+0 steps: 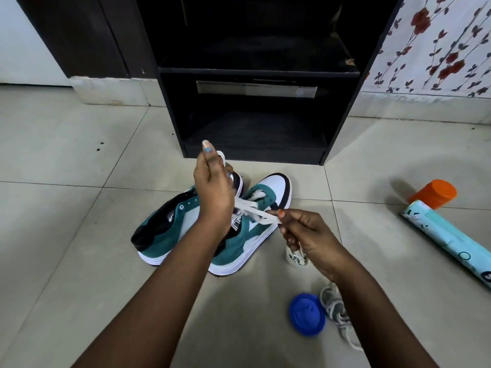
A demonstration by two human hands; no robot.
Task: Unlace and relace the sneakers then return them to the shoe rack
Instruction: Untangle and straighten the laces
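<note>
Floor: grey tiles; black shoe rack at far edge.
Hands: left hand and right hand each pinch the white lace above teal sneakers.

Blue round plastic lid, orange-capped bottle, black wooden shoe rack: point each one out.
Blue round plastic lid (307, 314): head view, centre of its top.
Orange-capped bottle (435, 193): head view, side of the cap.
Black wooden shoe rack (259, 72): head view, front edge of the middle shelf.

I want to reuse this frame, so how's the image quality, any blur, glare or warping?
Head view: wide-angle warping bows the shoe rack and floor tile lines; lighting soft, with faint shadows under the sneakers; left hand and right hand slightly soft; rack interior too dark to read.
</note>
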